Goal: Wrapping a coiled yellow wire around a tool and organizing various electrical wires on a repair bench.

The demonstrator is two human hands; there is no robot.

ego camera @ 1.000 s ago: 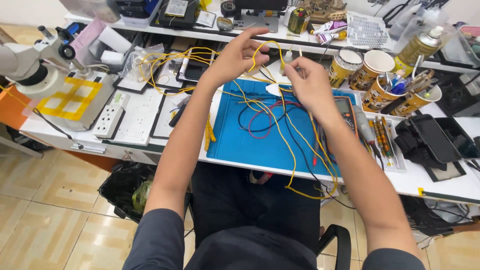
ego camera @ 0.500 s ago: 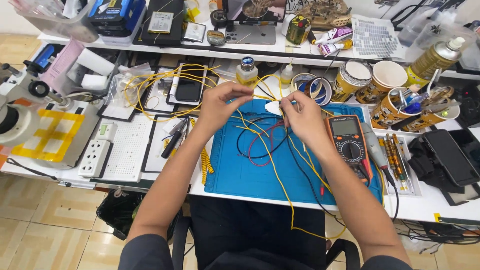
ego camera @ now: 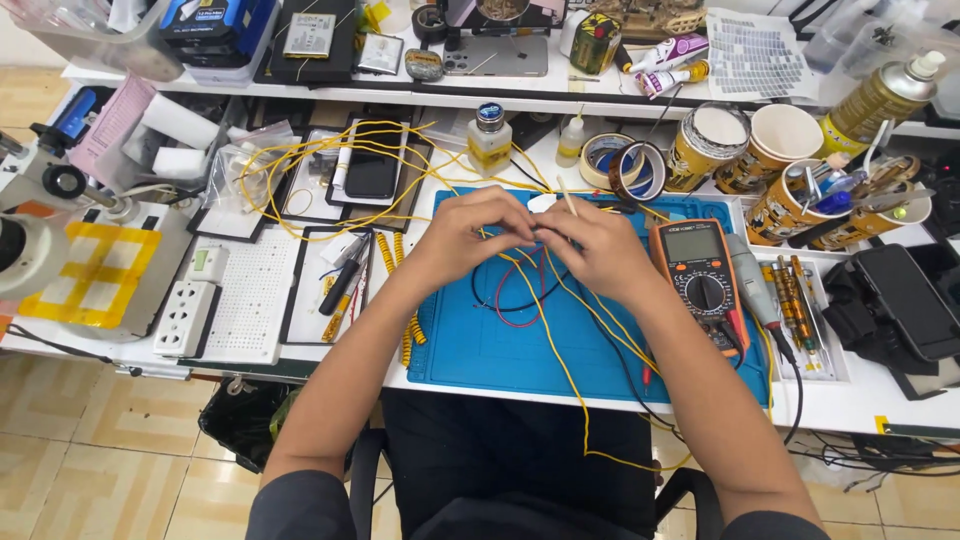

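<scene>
Far off to the left of the hands sits a white power strip (ego camera: 185, 316), and nearer them a loose tangle of yellow wire (ego camera: 330, 175) runs in toward the blue mat (ego camera: 480, 350).

The left hand (ego camera: 468, 238) is closed, fingertips pinched on a strand of that wire, and it meets the right hand (ego camera: 597, 250) knuckle to knuckle over the mat. The right hand is pinched on the same wire as well; a thin pale stick (ego camera: 567, 197) juts up from behind its fingers, though whether it is gripped I cannot tell. Below both hands lie red and black leads (ego camera: 515, 295). Just right of the right hand rests an orange meter (ego camera: 701, 277).

The step looks like working the wire's end between the fingertips; any next move calls for a steady, fine pinch.

Compared with half a second ago, the hands have drawn together until they touch.
</scene>
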